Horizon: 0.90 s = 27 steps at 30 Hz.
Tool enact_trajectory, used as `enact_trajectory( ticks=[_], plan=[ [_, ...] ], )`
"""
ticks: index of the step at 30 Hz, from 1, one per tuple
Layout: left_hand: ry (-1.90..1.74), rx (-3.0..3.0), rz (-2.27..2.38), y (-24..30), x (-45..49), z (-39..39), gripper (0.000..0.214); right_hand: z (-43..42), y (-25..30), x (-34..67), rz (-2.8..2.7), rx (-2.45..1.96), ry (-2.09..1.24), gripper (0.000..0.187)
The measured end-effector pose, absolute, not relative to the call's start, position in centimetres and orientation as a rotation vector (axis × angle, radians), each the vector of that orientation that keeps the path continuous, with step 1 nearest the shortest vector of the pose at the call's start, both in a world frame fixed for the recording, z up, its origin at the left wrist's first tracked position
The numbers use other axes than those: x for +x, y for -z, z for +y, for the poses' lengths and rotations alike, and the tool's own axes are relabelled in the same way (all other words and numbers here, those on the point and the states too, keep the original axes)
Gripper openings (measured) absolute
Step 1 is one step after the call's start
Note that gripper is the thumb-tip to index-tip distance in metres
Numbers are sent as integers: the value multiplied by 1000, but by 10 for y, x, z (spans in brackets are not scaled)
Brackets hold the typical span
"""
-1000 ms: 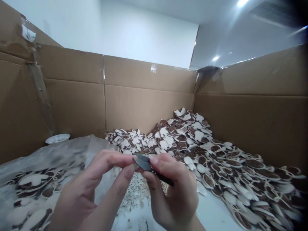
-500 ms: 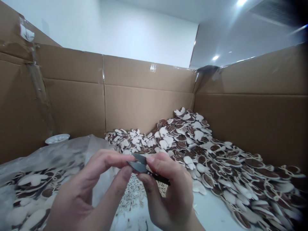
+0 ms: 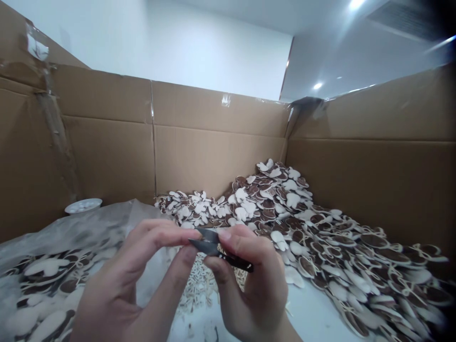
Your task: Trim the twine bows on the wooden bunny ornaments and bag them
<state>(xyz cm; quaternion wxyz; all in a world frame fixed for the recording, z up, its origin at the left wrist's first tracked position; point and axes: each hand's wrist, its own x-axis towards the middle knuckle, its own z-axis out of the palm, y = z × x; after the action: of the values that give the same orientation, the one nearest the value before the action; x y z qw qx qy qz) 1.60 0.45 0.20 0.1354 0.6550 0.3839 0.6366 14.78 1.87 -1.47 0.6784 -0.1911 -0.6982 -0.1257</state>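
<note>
Both my hands meet low in the middle of the view and pinch one small dark flat piece [image 3: 210, 244] between them. My left hand [image 3: 138, 285] holds its left end with forefinger and thumb. My right hand [image 3: 249, 285] grips its right end, where a thin dark stem sticks out to the right. Under the hands lies a heap of small pale slivers [image 3: 199, 285] on the white table. Behind and to the right spreads a big pile of brown-and-cream rabbit-shaped cutouts [image 3: 302, 223].
Tall cardboard walls [image 3: 213, 142] close off the table at the left, back and right. A clear plastic bag [image 3: 71, 237] with more cutouts lies at the left. A small white dish [image 3: 82, 205] stands by the left wall.
The dark piece has turned slightly between my fingers and dropped a little; both hands stay in the same place.
</note>
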Motion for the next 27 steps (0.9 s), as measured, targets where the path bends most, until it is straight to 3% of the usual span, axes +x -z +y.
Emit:
enact_trajectory(
  ticks=[14, 27],
  plan=[
    [-1849, 1857, 976, 0, 23, 3, 13, 17, 15, 148, -1549, -412, 203, 22],
    [-2123, 1801, 761, 6, 37, 9, 16, 15, 27, 142, -1445, -472, 54, 19]
  ],
)
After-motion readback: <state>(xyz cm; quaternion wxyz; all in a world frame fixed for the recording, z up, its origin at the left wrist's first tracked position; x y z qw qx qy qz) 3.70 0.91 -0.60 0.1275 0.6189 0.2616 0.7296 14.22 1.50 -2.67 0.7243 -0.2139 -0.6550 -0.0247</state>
